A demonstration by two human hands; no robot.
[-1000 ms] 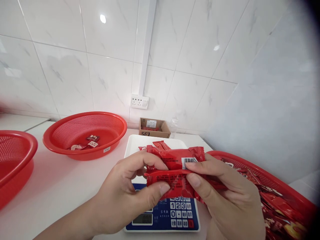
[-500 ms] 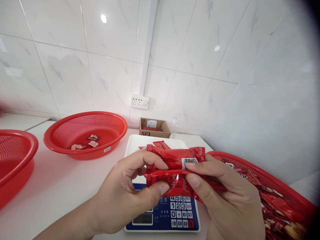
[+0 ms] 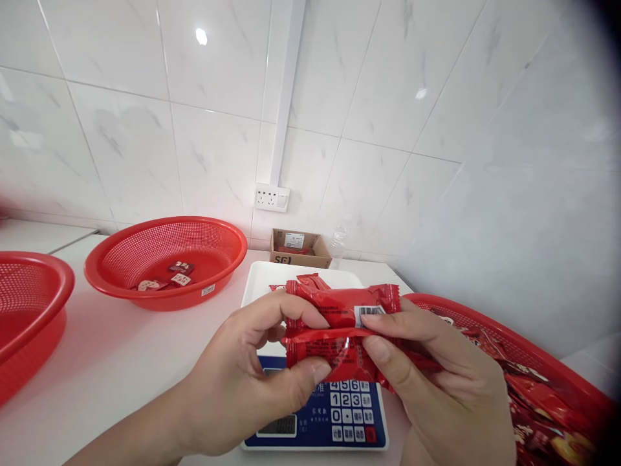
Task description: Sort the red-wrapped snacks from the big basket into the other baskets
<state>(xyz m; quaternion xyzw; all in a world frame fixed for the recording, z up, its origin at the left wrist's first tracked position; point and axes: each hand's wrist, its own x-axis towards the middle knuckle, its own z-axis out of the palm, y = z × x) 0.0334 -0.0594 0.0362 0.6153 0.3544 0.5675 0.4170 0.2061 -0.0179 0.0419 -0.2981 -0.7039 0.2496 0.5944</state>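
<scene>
A shiny red snack packet [image 3: 334, 353] with crimped ends, dark print and a barcode is pinched between both hands, its back seam facing me. My left hand [image 3: 257, 369] grips the left end, thumb below and fingers above the seam. My right hand [image 3: 436, 369] grips the right side the same way, thumb and forefinger near the barcode. Under the hands stands a white and blue weighing scale [image 3: 359, 414], its keypad and display partly covered. Behind the held packet, more red wrapping [image 3: 313, 279] shows on the scale's white pan; most of it is hidden.
A red basket [image 3: 485, 310] full of wrapped snacks stands at right. Another red basket [image 3: 165, 226] with several small packets is at back left, and a third red basket [image 3: 43, 265] at the left edge. A cardboard box [image 3: 301, 261] and a clear plastic bottle [image 3: 338, 241] stand near the wall.
Both hands and the packet have shifted very slightly to the right. The grip is the same, and the surroundings have not moved.
</scene>
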